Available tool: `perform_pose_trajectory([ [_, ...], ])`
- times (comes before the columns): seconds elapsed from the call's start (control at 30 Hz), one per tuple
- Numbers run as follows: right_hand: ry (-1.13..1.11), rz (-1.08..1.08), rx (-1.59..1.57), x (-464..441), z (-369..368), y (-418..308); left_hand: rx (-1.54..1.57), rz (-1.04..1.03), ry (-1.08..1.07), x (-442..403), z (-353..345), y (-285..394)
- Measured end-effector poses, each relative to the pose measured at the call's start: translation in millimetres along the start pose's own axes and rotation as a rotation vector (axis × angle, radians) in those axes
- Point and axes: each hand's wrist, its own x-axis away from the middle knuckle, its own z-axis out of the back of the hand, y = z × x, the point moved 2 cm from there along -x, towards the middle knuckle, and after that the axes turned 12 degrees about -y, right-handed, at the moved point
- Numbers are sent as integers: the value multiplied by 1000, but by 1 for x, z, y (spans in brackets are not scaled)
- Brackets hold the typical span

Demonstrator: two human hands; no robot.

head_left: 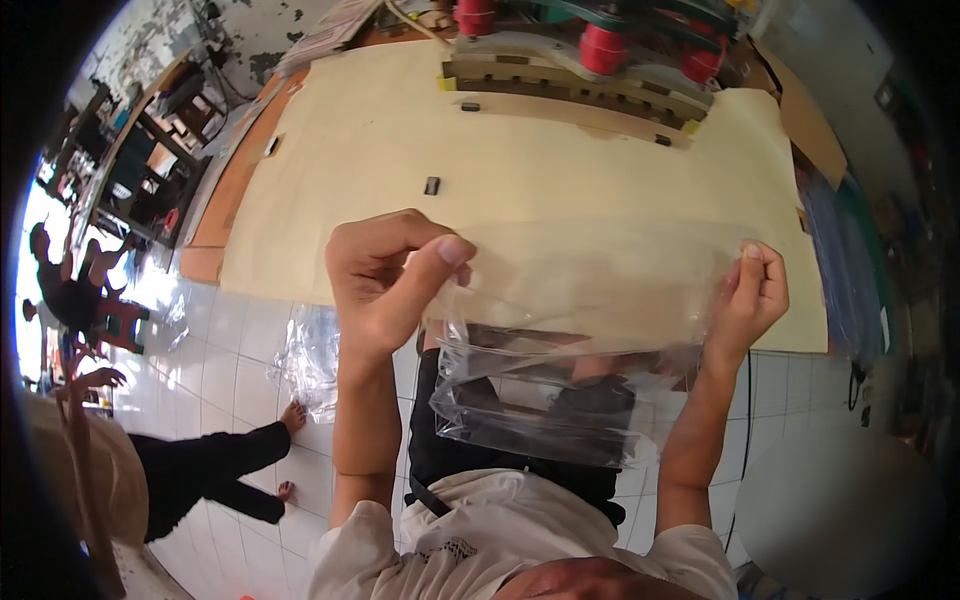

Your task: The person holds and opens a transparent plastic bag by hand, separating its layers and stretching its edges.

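A clear plastic sheet point(580, 400) hangs between my two hands over the near edge of the table, its lower part creased and folded above my lap. My left hand point(385, 275) is closed, pinching the sheet's upper left corner between thumb and fingers. At the upper right corner, my right hand point(752, 295) grips the same sheet with thumb and curled fingers. Through the film I can see the cream table covering and my dark trousers.
A cream sheet point(340, 130) covers the table, with small dark blocks point(432, 186) on it. At the back stands a press-like machine point(580, 85) with red parts. Clear plastic point(845, 265) lies at right, more plastic point(312, 360) at left. Another person point(200, 465) stands at left.
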Motion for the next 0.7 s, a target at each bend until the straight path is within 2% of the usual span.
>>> perform_pose_trajectory([
  [0.07, -5, -3, -16, 1, -1, -1, -97, -41, -90, -1, 1, 4],
  [0.3, -2, -16, -60, 0, -1, 2, -136, -1, -118, -1, 1, 10],
  [0.7, 0, 6, -51, 2, 1, 3, -56, 107, -172, 2, 4, 16],
])
